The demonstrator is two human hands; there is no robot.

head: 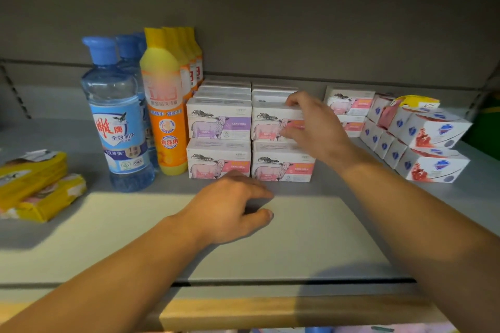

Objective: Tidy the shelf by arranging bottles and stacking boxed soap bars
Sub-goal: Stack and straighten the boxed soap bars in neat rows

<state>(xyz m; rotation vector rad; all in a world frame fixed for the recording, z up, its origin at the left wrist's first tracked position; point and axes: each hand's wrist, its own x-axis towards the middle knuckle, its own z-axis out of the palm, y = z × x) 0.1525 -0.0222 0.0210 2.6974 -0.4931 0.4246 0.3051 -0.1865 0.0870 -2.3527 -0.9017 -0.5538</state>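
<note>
Left hand [230, 208], nearest the grey metal shelf's [311, 240] front edge, hovers with fingers loosely curled, holding nothing. Right hand [313, 127] grips the upper pink-and-white sheep-printed soap box [270, 124] of the right-hand front stack at the shelf's middle, thumb on its face, fingers over its top. Clear blue-capped bottles [119, 116] and yellow-orange detergent bottles [165, 105] stand upright towards the left edge.

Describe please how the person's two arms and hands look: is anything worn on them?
Both forearms are bare as far as the picture shows: no sleeves, gloves, watch or bracelet. The left hand and the right hand show no rings on the fingers that are visible. One short fingernail shows on the left thumb.
</note>
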